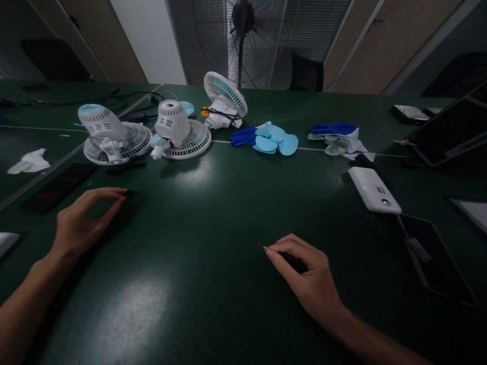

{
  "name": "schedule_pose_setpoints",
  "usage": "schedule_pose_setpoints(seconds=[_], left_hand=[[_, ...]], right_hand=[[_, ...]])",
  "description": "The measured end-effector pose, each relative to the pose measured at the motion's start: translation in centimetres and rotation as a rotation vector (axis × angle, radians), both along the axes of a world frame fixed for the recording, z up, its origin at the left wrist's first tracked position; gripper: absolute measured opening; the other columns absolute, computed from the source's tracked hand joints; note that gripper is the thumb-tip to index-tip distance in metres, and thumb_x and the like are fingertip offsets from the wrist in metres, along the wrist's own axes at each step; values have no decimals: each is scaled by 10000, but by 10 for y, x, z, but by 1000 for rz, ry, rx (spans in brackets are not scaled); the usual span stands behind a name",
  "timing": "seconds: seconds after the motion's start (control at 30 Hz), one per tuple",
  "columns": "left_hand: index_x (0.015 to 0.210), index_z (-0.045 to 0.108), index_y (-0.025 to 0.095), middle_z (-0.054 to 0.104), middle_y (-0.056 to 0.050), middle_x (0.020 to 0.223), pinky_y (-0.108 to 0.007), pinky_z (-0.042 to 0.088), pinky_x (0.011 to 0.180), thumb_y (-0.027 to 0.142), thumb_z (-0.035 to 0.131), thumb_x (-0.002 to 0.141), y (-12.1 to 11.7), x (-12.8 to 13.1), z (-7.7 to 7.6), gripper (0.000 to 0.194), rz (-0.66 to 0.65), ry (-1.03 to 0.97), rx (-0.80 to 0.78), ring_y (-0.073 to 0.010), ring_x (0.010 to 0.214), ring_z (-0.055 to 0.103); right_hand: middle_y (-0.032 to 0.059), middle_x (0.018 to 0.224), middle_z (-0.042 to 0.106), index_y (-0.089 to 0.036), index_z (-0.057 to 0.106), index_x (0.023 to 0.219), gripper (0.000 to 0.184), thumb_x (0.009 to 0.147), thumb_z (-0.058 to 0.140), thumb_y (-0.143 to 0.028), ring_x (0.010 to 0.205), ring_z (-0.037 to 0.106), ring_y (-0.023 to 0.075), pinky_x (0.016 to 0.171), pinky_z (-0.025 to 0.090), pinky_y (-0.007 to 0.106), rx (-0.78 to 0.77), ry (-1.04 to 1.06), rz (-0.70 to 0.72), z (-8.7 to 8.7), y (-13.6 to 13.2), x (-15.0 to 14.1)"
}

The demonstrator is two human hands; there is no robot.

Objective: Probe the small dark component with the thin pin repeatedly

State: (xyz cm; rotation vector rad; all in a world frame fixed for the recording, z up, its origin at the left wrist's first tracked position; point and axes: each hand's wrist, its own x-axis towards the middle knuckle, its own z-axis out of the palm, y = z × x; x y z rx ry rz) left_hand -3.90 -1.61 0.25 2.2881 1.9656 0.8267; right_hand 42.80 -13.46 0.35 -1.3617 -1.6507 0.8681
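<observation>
My right hand (310,279) is above the green tabletop at right of centre, thumb and forefinger pinched together. A thin, short metal piece (263,246), like a pin, sticks out from these fingertips to the left; its exact kind is too small to tell. On the left, my left hand (85,218) is over the table with thumb and forefinger tips brought together. Something small and dark (130,192) shows at those tips, and I cannot make out what it is. Beyond this hand lies a dark phone-like slab (59,186).
Several small white fans (192,139) stand face down or tilted at the back left. A light blue fan blade (274,139) rests by a blue glove (243,136). Other gloves (337,133), a white power bank (375,190) and a dark tablet-like device (437,258) are on the right.
</observation>
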Motion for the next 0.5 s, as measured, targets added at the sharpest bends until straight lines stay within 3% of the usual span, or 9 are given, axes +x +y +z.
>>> schedule_pose_setpoints(seconds=[0.13, 0.23, 0.37, 0.5], left_hand=[[1248, 653, 222, 757, 0, 1086, -306, 569, 906, 413, 704, 891, -2, 9, 2, 408, 183, -211, 89, -205, 1018, 729], [1290, 679, 187, 766, -39, 1080, -281, 562, 868, 421, 710, 891, 1, 6, 2, 463, 246, -337, 73, -216, 1009, 730], [1304, 707, 219, 770, -34, 1126, -240, 548, 781, 463, 745, 859, 4, -1, 1, 509, 355, -391, -46, -197, 954, 716], [1274, 730, 234, 778, -15, 1114, -211, 535, 726, 458, 759, 847, 4, -1, 1, 483, 374, -393, -69, -183, 923, 714]], right_hand=[[21, 887, 724, -236, 763, 931, 117, 979, 660, -265, 773, 687, 169, 651, 534, 289, -1, 10, -1, 1, 1, -1], [24, 881, 723, -234, 763, 920, 124, 979, 659, -268, 772, 687, 172, 655, 534, 293, -4, 15, 0, 1, 1, -2], [24, 873, 719, -233, 762, 913, 125, 980, 663, -270, 770, 685, 171, 658, 528, 291, 3, 10, 2, 1, 1, -2], [28, 877, 724, -235, 762, 917, 130, 984, 658, -273, 778, 688, 178, 661, 523, 298, 13, -3, 4, 0, 1, -1]])
